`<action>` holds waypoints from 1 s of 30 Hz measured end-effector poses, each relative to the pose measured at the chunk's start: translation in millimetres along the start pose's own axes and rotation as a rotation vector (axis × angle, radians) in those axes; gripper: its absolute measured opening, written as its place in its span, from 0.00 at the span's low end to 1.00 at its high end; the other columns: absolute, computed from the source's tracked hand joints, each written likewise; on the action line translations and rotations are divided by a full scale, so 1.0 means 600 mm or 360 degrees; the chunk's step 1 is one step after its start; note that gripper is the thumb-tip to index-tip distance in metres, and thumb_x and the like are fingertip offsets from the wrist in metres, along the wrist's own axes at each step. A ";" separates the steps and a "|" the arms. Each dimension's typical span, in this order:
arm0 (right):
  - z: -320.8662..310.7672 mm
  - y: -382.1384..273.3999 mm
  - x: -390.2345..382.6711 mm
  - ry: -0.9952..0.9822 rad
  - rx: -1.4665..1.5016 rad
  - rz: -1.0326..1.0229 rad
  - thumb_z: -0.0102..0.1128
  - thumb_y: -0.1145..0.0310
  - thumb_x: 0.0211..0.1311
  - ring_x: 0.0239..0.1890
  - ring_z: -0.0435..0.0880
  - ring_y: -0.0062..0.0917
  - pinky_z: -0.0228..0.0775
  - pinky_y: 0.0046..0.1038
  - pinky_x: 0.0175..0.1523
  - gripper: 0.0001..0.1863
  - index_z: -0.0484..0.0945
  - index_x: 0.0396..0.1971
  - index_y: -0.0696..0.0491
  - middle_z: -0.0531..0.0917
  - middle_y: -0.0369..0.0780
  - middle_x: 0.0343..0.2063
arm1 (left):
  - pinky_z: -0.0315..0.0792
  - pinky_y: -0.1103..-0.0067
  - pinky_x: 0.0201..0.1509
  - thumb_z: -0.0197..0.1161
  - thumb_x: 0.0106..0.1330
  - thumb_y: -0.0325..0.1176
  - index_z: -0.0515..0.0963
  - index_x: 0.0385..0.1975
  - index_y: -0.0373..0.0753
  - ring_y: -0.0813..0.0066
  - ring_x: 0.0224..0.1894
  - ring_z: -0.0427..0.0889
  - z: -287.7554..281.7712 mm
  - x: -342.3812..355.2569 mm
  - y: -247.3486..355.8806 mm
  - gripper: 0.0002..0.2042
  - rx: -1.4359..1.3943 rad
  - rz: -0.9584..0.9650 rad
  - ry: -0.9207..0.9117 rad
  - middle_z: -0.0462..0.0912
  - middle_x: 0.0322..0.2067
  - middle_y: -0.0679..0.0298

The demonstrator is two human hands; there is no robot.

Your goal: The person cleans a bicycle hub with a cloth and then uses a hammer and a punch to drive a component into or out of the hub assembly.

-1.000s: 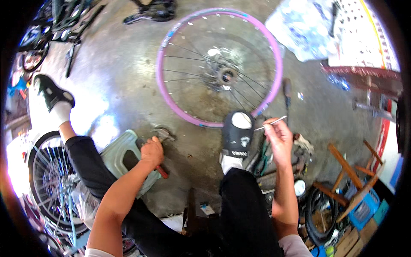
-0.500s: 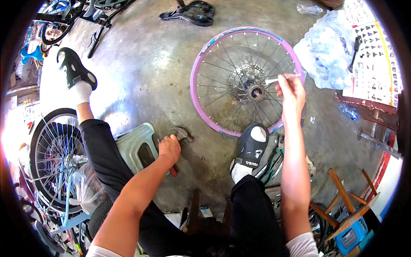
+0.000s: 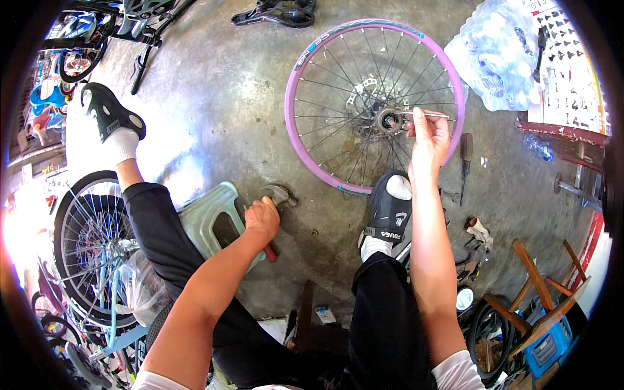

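Observation:
A bicycle wheel with a purple rim [image 3: 290, 120] lies flat on the floor, its hub [image 3: 389, 121] facing up. My right hand [image 3: 429, 140] is over the wheel's right side, fingers closed on a thin, pale rod-like tool [image 3: 408, 113]. The tool's tip is right by the hub; whether it touches I cannot tell. Lower left, my left hand [image 3: 262, 218] is wrapped round a claw hammer [image 3: 278, 194], whose red handle end shows below the fist. That fist is beside a pale green plastic stool [image 3: 207, 211]. My right shoe [image 3: 388, 208] stands at the wheel's near edge.
A screwdriver [image 3: 465, 159] lies right of the wheel, near a plastic-wrapped bundle of clear bottles [image 3: 497, 62]. A bicycle saddle [image 3: 279, 13] lies at the far side. Another bicycle wheel [image 3: 65, 244] stands at left. A wooden stool [image 3: 536, 279] is tipped over at lower right.
My right hand has moved slightly left and down relative to the wheel, bringing the rod-like tool's tip to the hub. My left hand still grips the hammer. The whole view has shifted slightly.

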State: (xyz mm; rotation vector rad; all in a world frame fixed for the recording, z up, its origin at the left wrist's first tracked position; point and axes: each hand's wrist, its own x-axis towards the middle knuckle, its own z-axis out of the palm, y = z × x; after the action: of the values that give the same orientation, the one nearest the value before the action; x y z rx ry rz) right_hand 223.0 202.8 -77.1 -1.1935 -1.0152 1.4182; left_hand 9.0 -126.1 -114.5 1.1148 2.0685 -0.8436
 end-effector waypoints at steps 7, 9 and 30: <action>0.005 0.006 -0.003 -0.0034 -0.0005 -0.0067 0.70 0.71 0.71 0.32 0.81 0.14 0.71 0.19 0.36 0.07 0.80 0.40 0.54 0.85 0.33 0.32 | 0.83 0.65 0.49 0.57 0.73 0.35 0.71 0.51 0.34 0.51 0.48 0.89 -0.001 0.004 0.000 0.13 0.0029 -0.0013 -0.0062 0.84 0.48 0.46; 0.009 0.006 -0.005 -0.0036 -0.0051 -0.0127 0.70 0.71 0.71 0.32 0.81 0.14 0.71 0.19 0.36 0.07 0.79 0.40 0.54 0.84 0.32 0.32 | 0.83 0.62 0.51 0.58 0.73 0.35 0.71 0.51 0.34 0.49 0.49 0.89 -0.014 0.001 -0.005 0.14 -0.0047 -0.0008 -0.0096 0.84 0.50 0.46; 0.006 0.007 -0.004 0.0190 0.0091 -0.0075 0.72 0.72 0.68 0.30 0.77 0.11 0.70 0.19 0.36 0.09 0.79 0.35 0.57 0.83 0.31 0.29 | 0.73 0.71 0.34 0.70 0.71 0.44 0.81 0.49 0.31 0.75 0.26 0.77 -0.635 -0.139 0.090 0.20 -0.1003 0.0915 0.0894 0.79 0.22 0.57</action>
State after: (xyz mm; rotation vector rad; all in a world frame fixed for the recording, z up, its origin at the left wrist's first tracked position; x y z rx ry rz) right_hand 218.6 199.5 -80.2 -1.1905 -0.9086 1.3147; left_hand 6.2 153.0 162.9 1.5440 2.0123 0.4247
